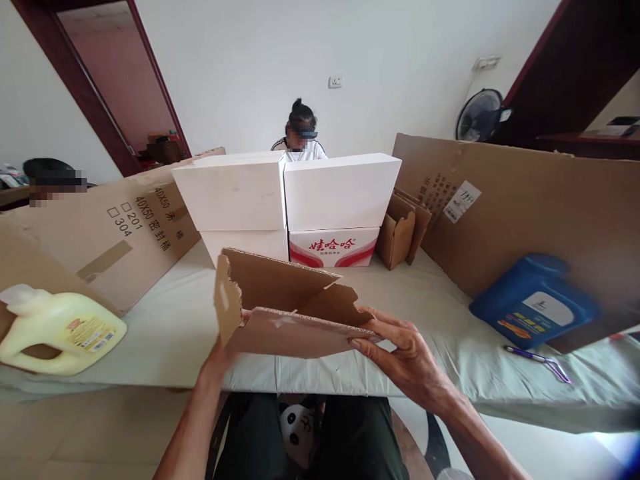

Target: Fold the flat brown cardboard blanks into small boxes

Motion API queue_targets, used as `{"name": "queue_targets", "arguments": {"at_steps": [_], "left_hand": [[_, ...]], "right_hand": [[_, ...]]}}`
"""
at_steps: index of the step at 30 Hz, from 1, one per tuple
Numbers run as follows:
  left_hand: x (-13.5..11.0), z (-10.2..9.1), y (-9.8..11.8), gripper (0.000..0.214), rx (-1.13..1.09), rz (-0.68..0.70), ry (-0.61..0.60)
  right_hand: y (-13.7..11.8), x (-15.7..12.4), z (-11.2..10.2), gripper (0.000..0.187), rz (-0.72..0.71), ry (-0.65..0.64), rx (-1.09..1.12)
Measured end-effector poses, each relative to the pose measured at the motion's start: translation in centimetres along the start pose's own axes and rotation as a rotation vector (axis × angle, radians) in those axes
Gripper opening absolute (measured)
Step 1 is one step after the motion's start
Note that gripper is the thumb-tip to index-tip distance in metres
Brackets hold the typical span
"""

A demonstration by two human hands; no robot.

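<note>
I hold a brown cardboard box [280, 303], partly unfolded with its flaps up, just above the near edge of the cloth-covered table [430, 313]. My right hand [403, 353] grips the box's right end, fingers curled on the flap edge. My left hand [220, 357] sits under the box's left end, and the cardboard hides most of its fingers.
Stacked white boxes [287, 190] and a red-printed carton [334, 248] stand at the table's far side, small folded brown boxes [400, 233] beside them. Tall cardboard sheets [525, 200] wall both sides. A yellow jug [60, 330] lies left, a blue jug [535, 300] and purple tool [537, 358] right. A person [300, 137] sits beyond.
</note>
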State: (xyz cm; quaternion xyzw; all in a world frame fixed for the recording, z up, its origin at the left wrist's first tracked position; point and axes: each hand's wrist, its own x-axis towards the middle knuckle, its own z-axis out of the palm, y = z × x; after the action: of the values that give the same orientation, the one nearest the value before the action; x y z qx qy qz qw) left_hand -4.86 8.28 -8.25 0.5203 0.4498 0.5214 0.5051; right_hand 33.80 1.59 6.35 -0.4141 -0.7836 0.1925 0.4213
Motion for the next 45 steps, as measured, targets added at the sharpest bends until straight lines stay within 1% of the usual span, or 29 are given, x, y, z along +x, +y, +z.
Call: {"name": "queue_targets", "arguments": {"at_steps": [2,3,4,5,6,7,8,9,11,12,13,14,15,17,18,20,22,23,24,26,27,29,31,33,35,37,39,42,45], "left_hand": [[-0.6,-3.4,1.8,0.087,-0.045,0.077,0.091],[-0.9,-4.7,2.8,0.098,-0.056,0.108,0.094],[-1.1,-5.5,3.7,0.113,-0.045,0.133,0.075],[-1.2,-5.8,4.4,0.130,-0.003,0.149,0.039],[-1.2,-5.7,5.0,0.142,0.061,0.158,0.017],[-1.1,-5.2,5.4,0.149,0.135,0.164,0.015],[-1.0,-4.5,5.7,0.150,0.206,0.164,0.030],[-0.8,-3.7,5.8,0.148,0.256,0.159,0.056],[-0.3,-2.1,5.7,0.135,0.288,0.143,0.078],[-0.2,-1.5,5.7,0.127,0.280,0.137,0.073],[0.0,-1.1,5.7,0.119,0.269,0.135,0.065],[0.2,-0.7,5.7,0.111,0.266,0.139,0.066],[0.4,-0.5,5.7,0.103,0.271,0.147,0.082],[0.9,-0.4,5.8,0.090,0.299,0.159,0.142],[1.3,-0.4,5.9,0.084,0.316,0.161,0.184],[1.8,-0.4,6.3,0.078,0.349,0.161,0.271],[2.1,-0.4,7.2,0.082,0.386,0.167,0.365],[2.1,-0.3,7.8,0.082,0.431,0.203,0.419],[2.0,-0.1,8.5,0.079,0.500,0.270,0.466],[1.5,0.6,10.0,0.061,0.692,0.492,0.516],[1.2,1.1,10.7,0.051,0.796,0.627,0.507],[0.8,2.3,12.0,0.038,0.960,0.851,0.407],[0.8,3.6,12.7,0.040,1.060,0.972,0.283],[1.3,4.4,13.0,0.046,1.111,0.996,0.176],[2.2,4.8,13.1,0.049,1.115,0.971,0.101],[3.1,4.8,13.3,0.042,1.088,0.951,0.040],[3.8,4.7,13.6,0.030,1.060,0.962,-0.017],[4.2,4.7,14.5,0.015,1.040,1.030,-0.090],[4.0,5.1,15.3,0.011,1.092,1.132,-0.123]], "right_hand": [[1.5,1.3,-0.1,0.037,0.026,-0.053,-0.021],[2.1,1.8,0.0,0.038,0.031,-0.081,-0.039],[2.7,2.4,0.3,0.039,0.032,-0.109,-0.053],[3.2,2.8,0.8,0.038,0.037,-0.127,-0.060],[3.6,3.2,1.4,0.036,0.049,-0.132,-0.058],[4.0,3.5,2.1,0.032,0.072,-0.123,-0.047],[4.4,3.6,2.8,0.031,0.105,-0.089,-0.032],[4.9,3.7,3.5,0.039,0.146,-0.030,-0.012],[6.1,3.7,4.8,0.076,0.215,0.092,0.049],[6.8,3.8,5.3,0.091,0.234,0.126,0.102],[7.6,3.9,5.7,0.100,0.249,0.129,0.179],[8.3,4.1,6.1,0.104,0.269,0.092,0.276],[9.0,4.4,6.4,0.101,0.296,0.026,0.379],[9.9,5.2,6.8,0.085,0.352,-0.106,0.541],[10.0,5.6,6.9,0.077,0.373,-0.142,0.585],[9.8,6.1,7.1,0.067,0.402,-0.137,0.632],[9.0,6.2,7.3,0.063,0.439,-0.097,0.698],[8.6,6.2,7.4,0.063,0.463,-0.079,0.742],[8.2,6.0,7.5,0.063,0.483,-0.063,0.784],[7.7,5.7,7.7,0.064,0.509,-0.036,0.844],[7.5,5.5,7.8,0.064,0.521,-0.025,0.859],[7.2,5.1,8.0,0.063,0.540,-0.017,0.875],[7.1,4.8,8.3,0.063,0.546,-0.034,0.892],[7.0,4.4,8.4,0.064,0.535,-0.068,0.920],[6.9,4.0,8.5,0.065,0.525,-0.109,0.936],[6.7,3.7,8.4,0.064,0.517,-0.149,0.933],[6.5,3.5,8.2,0.063,0.518,-0.169,0.935],[6.2,3.2,8.1,0.062,0.543,-0.159,0.992],[5.9,2.9,8.1,0.063,0.571,-0.141,1.069]]}}
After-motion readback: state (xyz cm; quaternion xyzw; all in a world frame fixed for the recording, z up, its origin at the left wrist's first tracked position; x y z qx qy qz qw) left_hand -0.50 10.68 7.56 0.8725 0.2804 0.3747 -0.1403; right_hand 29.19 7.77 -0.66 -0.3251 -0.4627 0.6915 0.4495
